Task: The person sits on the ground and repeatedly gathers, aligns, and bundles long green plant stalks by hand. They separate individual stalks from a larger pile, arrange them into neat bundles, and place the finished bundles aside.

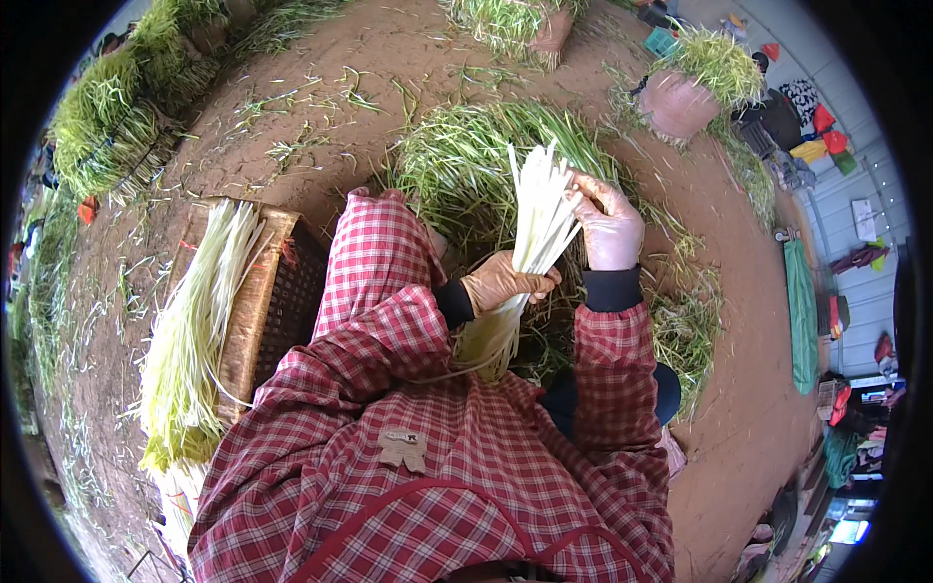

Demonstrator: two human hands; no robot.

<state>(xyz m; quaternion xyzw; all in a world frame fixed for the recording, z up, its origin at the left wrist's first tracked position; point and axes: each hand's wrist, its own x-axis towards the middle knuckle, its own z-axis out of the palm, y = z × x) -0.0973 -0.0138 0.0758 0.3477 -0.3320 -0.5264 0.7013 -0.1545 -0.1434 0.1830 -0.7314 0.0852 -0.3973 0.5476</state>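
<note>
I hold a bundle of pale stalks [536, 216] to the right of the woven basket [248, 330], well apart from it and in front of my body. My left hand [507, 282] is clenched around the bundle's middle, the fingers wrapped over the stalks. The white ends stick up above that fist, tilted a little away from the basket, and the yellowish leafy ends hang below it toward my lap. My right hand [608, 225], farther from the basket than my left, has its fingers bent against the bundle's white upper part; I cannot tell whether they pinch a stalk or only touch the outer ones. Both hands look covered in thin, brown-stained gloves.

Along the basket's top lies a second bundle of stalks [199, 325], its white ends at the far edge and its yellow tips reaching past the near one. My checked trouser leg [374, 257] is just beside the basket, on its right. Beyond that leg, farther right of the basket, a loose heap of green stalks [452, 155] spreads over the brown floor [758, 408]. Well beyond the basket, far to its right, is a pinkish bale [677, 105] with green tops.
</note>
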